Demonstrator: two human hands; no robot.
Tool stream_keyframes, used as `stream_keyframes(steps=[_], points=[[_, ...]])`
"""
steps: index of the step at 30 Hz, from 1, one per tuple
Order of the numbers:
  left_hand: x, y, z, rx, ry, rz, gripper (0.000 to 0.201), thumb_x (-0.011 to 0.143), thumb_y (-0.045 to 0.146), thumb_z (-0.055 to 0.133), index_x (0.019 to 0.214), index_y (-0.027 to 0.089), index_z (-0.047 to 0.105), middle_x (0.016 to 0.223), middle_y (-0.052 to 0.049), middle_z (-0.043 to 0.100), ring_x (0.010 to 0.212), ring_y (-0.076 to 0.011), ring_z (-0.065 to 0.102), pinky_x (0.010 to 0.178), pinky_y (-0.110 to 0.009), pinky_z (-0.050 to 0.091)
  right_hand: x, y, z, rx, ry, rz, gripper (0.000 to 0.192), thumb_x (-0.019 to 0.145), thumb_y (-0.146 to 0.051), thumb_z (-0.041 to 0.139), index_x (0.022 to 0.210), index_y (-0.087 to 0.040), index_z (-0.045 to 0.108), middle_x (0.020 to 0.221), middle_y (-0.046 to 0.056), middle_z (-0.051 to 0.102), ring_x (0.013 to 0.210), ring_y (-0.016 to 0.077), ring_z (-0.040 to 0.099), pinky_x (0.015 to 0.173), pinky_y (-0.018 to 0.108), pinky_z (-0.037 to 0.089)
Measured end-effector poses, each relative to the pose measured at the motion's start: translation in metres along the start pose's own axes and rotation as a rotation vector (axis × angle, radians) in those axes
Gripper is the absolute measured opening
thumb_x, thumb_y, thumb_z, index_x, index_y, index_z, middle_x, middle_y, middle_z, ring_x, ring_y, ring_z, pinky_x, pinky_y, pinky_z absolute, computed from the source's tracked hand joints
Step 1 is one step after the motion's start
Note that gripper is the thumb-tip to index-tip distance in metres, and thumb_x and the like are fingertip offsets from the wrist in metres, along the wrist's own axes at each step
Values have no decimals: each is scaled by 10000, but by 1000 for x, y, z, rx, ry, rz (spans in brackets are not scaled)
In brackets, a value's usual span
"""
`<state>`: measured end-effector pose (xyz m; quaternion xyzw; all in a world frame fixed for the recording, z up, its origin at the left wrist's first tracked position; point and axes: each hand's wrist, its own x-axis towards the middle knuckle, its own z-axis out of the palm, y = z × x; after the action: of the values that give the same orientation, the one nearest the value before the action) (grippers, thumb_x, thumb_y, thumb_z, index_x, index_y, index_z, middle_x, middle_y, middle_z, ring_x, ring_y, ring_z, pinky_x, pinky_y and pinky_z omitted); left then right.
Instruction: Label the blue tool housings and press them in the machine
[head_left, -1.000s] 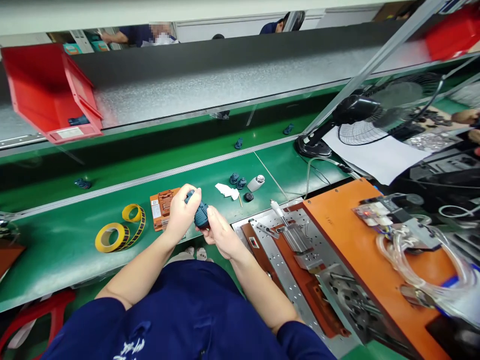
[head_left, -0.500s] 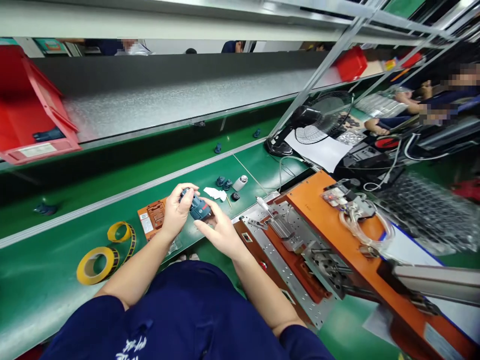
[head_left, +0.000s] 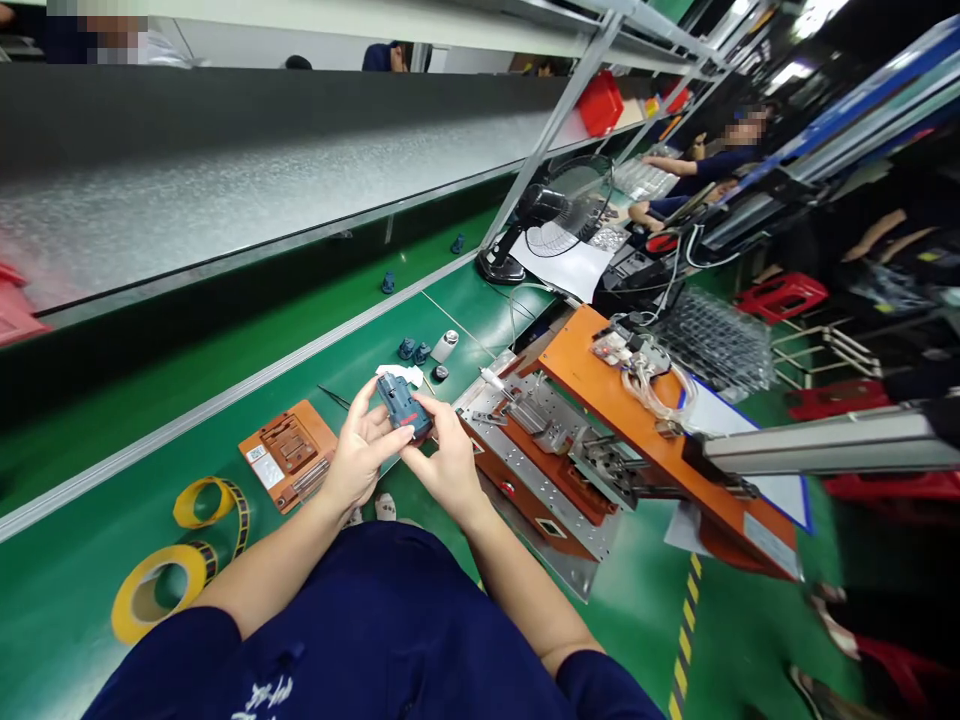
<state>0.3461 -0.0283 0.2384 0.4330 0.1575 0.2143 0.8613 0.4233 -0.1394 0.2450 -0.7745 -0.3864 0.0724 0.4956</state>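
Note:
In front of my chest I hold a blue battery pack (head_left: 403, 405) with a red mark on its side. My left hand (head_left: 360, 455) is closed on its left side, the thumb lying across the lower end. Gripping the right and lower side is my right hand (head_left: 446, 455), thumb and fingers bent round it. Beyond the pack lie a white cloth or paper (head_left: 401, 374), small blue parts (head_left: 414, 350), a white bottle (head_left: 445, 346) and a round black cap (head_left: 439, 373). Left of my hands, an orange fixture block (head_left: 289, 450) lies on the green bench, with dark tweezers (head_left: 334, 397) near it.
A roll of yellow tape (head_left: 161, 590) lies at the left, its strip curling up. An orange and metal jig machine (head_left: 540, 430) stands close on my right. Farther back are a black fan (head_left: 555, 215), a conveyor (head_left: 300, 365) and a metal shelf (head_left: 262, 190). Other people sit at the right.
My view has swung to the right, so the bench things sit farther left. The battery pack has been turned in my hands and shows more of its face. The tweezers have come into sight.

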Motion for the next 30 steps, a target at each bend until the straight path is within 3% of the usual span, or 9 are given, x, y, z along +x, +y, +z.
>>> stream_keyframes(steps=[5, 8, 12, 15, 22, 26, 30], points=[[6, -5, 7, -17, 41, -42, 711, 709, 360, 839, 1320, 268, 486, 1054, -65, 721, 1001, -237, 706, 920, -387, 561, -15, 9, 10, -195, 75, -135, 505, 865, -195, 569, 1364, -204, 490, 1254, 157, 615, 1175, 306, 589, 975, 506, 512], [9, -8, 8, -17, 25, -100, 685, 727, 377, 827, 1314, 258, 495, 1024, -62, 728, 988, -238, 711, 899, -382, 566, -23, 13, 14, -198, 141, -103, 469, 864, -210, 595, 1326, -197, 514, 1233, 158, 631, 1164, 296, 602, 982, 494, 512], [14, -10, 4, -47, -107, -235, 638, 842, 562, 670, 1363, 231, 509, 1104, -117, 730, 995, -241, 712, 851, -368, 578, -28, 10, 11, 94, 233, 160, 540, 771, -301, 759, 1249, -209, 526, 1228, 132, 631, 1109, 257, 637, 932, 421, 543], [15, -10, 2, -39, -181, -276, 594, 878, 570, 618, 1373, 255, 523, 1199, -109, 712, 1053, -234, 698, 860, -342, 570, -30, 5, 7, 400, 251, 311, 593, 714, -339, 818, 1207, -223, 510, 1176, 91, 648, 1043, 212, 661, 893, 364, 556], [11, -14, 8, 50, -209, -277, 578, 873, 462, 679, 1401, 280, 527, 1235, -78, 707, 1035, -220, 710, 915, -334, 551, -37, 4, 0, 628, 298, 356, 570, 665, -293, 854, 1122, -233, 518, 1084, 43, 658, 981, 172, 650, 866, 322, 552], [10, -21, 15, 62, -236, -280, 715, 812, 419, 759, 1447, 270, 465, 1241, -91, 706, 1119, -231, 686, 993, -346, 527, -41, 11, -7, 586, 311, 365, 553, 666, -285, 831, 1116, -230, 515, 1084, 42, 662, 956, 173, 660, 827, 313, 550], [6, -38, 27, 102, -216, -351, 823, 724, 372, 845, 1432, 256, 441, 1184, -89, 730, 1101, -219, 699, 967, -313, 537, -51, 28, -19, 286, 342, 335, 526, 696, -214, 748, 1178, -212, 538, 1099, 56, 663, 918, 181, 655, 783, 311, 537]])
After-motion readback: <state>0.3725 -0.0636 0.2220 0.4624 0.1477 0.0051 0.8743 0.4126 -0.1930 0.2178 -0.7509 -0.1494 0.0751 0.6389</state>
